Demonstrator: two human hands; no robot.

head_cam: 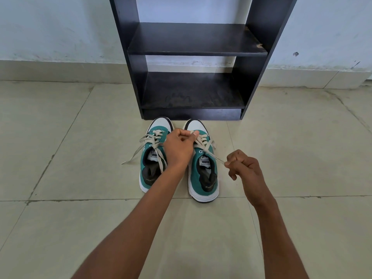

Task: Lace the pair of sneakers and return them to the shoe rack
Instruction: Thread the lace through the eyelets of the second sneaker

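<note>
Right hand (242, 165) – lace (213, 156) end pinched.

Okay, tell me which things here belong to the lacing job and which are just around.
Part of the job: left sneaker, right sneaker, lace pulled by the right hand, left hand on the laces, shoe rack.

Just around: floor tiles, wall.

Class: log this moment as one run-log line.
step: lacing right sneaker | left hand: holds lace | right hand: pulls lace end | left sneaker: laced | rack: no shoes
</note>
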